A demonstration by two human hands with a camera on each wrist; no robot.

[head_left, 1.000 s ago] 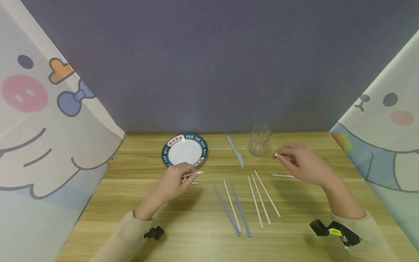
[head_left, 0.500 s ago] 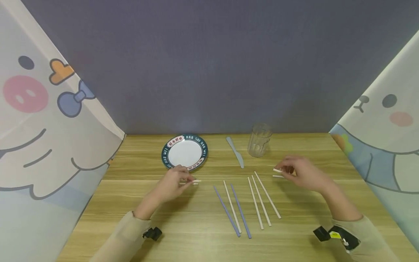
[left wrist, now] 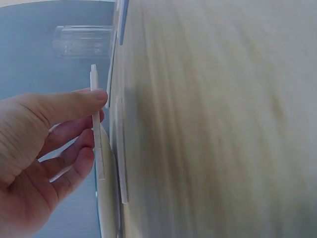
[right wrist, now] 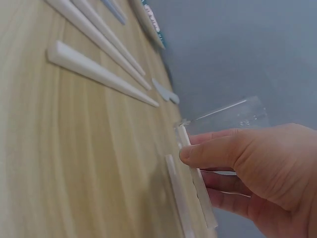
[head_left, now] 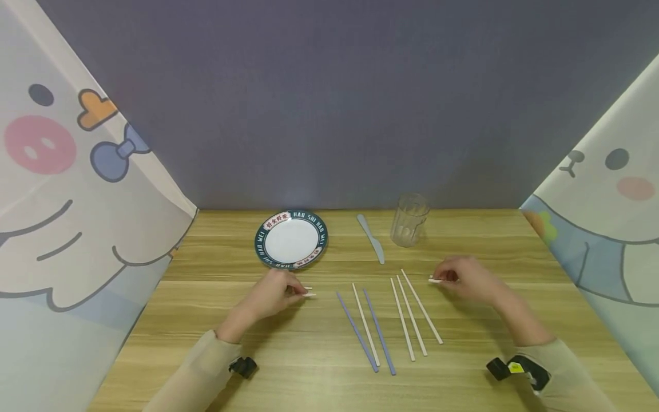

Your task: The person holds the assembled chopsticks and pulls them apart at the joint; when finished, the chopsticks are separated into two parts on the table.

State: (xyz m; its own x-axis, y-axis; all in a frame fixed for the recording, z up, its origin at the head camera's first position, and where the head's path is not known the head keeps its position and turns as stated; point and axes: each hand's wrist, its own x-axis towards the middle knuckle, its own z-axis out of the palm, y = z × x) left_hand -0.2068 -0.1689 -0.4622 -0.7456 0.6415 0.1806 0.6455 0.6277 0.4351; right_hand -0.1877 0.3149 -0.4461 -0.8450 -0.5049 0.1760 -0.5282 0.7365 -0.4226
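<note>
Left hand [head_left: 273, 294] is pinching a short pale stick [left wrist: 99, 144], and where the head view only catches its tip, the left wrist one shows a straight, narrow length plus a second stick [left wrist: 122, 158] lying on the wood-grain table [head_left: 329, 389]. Going across you've got a green-rimmed round plate [head_left: 291, 240], two bluish sticks [head_left: 379, 332] flanking a white one [head_left: 366, 323], a grey-blue knife [head_left: 370, 239], three slim tapered white sticks [head_left: 411, 315] and a clear glass [head_left: 409, 220]. Right hand [head_left: 468, 280] pinches another pale stick [right wrist: 202, 198] beside a lying one [right wrist: 179, 198], fingers blocking most of both from the head camera, though the right wrist view shows them.
</note>
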